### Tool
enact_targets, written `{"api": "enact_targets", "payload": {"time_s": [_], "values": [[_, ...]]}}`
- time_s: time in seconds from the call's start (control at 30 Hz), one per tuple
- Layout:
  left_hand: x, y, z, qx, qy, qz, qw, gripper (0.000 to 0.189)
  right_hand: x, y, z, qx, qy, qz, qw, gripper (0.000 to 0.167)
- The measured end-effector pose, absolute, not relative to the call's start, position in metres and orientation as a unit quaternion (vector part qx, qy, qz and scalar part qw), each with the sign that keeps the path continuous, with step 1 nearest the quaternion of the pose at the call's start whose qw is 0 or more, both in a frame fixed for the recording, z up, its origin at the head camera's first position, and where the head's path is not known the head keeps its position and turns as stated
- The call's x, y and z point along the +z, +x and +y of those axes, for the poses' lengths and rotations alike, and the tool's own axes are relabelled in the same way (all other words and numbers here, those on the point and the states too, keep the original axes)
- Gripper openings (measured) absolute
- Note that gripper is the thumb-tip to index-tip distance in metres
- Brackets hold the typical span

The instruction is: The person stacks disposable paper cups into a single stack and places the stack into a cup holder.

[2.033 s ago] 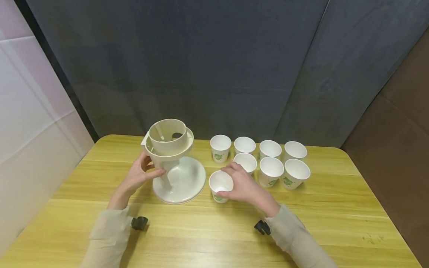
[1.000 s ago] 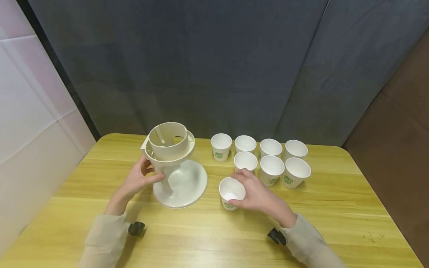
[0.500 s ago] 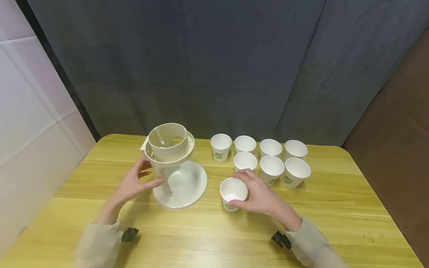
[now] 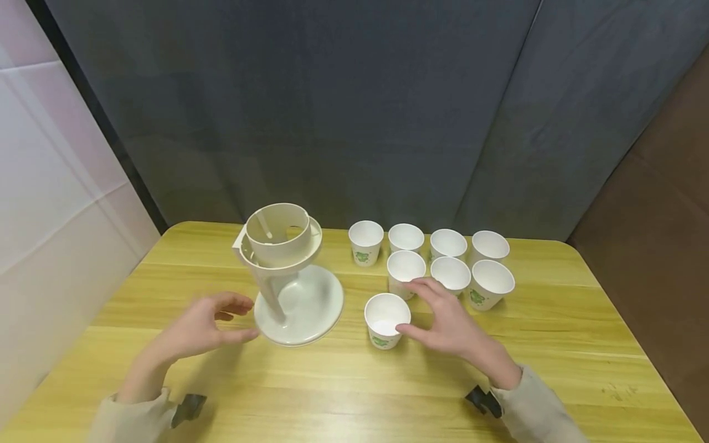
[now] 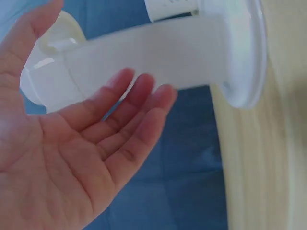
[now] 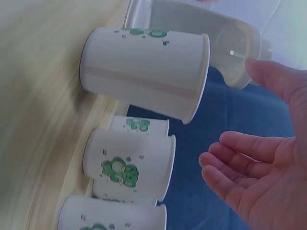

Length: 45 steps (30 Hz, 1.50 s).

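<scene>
A cream plastic stand [image 4: 284, 253] has an open cylinder inside a ring at its top and a slanted column rising from a round white base [image 4: 321, 301]. My left hand [image 4: 202, 329] is left of that base, apart from the column, fingers relaxed and palm bare. The left wrist view shows the column [image 5: 153, 57] beyond the fingers. A white paper cup [image 4: 382, 337] with a green print stands upright at the front, right of the base. Beside it my right hand [image 4: 451, 326] is spread and holds nothing; the right wrist view shows a gap between it and the cup [image 6: 144, 72].
Several matching paper cups stand upright in two rows behind and right of the front cup, including one at the back left [image 4: 365, 252] and one at the right [image 4: 487, 298]. The wooden table [image 4: 332, 394] ends at a dark curtain [image 4: 332, 123].
My right hand shifted the front cup rightward and toward me, then let go and drew off to the right. My left hand left the stand's column and moved down and left.
</scene>
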<state>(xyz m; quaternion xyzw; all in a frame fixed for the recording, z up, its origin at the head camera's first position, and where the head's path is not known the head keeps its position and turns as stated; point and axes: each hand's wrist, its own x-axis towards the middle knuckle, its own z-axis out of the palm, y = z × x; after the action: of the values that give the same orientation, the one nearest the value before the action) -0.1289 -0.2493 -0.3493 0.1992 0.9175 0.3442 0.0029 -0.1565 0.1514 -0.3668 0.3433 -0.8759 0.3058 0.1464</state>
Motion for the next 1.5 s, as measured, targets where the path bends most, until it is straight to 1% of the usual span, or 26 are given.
{"api": "enact_targets", "payload": {"time_s": [0.17, 0.3, 0.4, 0.5, 0.67, 0.77, 0.97, 1.13, 1.23, 1.37, 1.5], "values": [[-0.345, -0.124, -0.237, 0.341, 0.264, 0.902, 0.026, 0.045, -0.369, -0.157, 0.162, 0.305, 0.339, -0.873, 0.173, 0.059], [-0.346, -0.125, -0.219, 0.372, 0.315, 0.873, 0.020, 0.043, -0.370, -0.158, 0.170, 0.313, 0.338, -0.867, 0.189, 0.056], [-0.347, -0.127, -0.202, 0.404, 0.334, 0.852, 0.011, 0.043, -0.372, -0.159, 0.177, 0.315, 0.336, -0.864, 0.202, 0.055], [-0.350, -0.131, -0.186, 0.426, 0.333, 0.841, -0.001, 0.046, -0.374, -0.161, 0.183, 0.316, 0.332, -0.862, 0.216, 0.056], [-0.355, -0.139, -0.163, 0.434, 0.328, 0.838, -0.037, 0.052, -0.376, -0.162, 0.193, 0.315, 0.325, -0.860, 0.238, 0.057], [-0.357, -0.144, -0.150, 0.439, 0.333, 0.833, -0.045, 0.057, -0.377, -0.163, 0.199, 0.310, 0.314, -0.863, 0.247, 0.056], [-0.363, -0.150, -0.127, 0.433, 0.339, 0.834, -0.038, 0.068, -0.377, -0.164, 0.211, 0.296, 0.293, -0.872, 0.256, 0.054], [-0.370, -0.156, -0.110, 0.426, 0.347, 0.835, -0.040, 0.073, -0.377, -0.166, 0.221, 0.295, 0.267, -0.881, 0.256, 0.053], [-0.371, -0.158, -0.099, 0.427, 0.345, 0.835, -0.029, 0.075, -0.377, -0.166, 0.228, 0.299, 0.252, -0.882, 0.264, 0.053], [-0.375, -0.161, -0.090, 0.427, 0.345, 0.835, -0.024, 0.077, -0.380, -0.169, 0.235, 0.301, 0.246, -0.876, 0.286, 0.054], [-0.378, -0.163, -0.084, 0.427, 0.346, 0.835, -0.022, 0.079, -0.382, -0.173, 0.242, 0.303, 0.224, -0.878, 0.296, 0.056]]}}
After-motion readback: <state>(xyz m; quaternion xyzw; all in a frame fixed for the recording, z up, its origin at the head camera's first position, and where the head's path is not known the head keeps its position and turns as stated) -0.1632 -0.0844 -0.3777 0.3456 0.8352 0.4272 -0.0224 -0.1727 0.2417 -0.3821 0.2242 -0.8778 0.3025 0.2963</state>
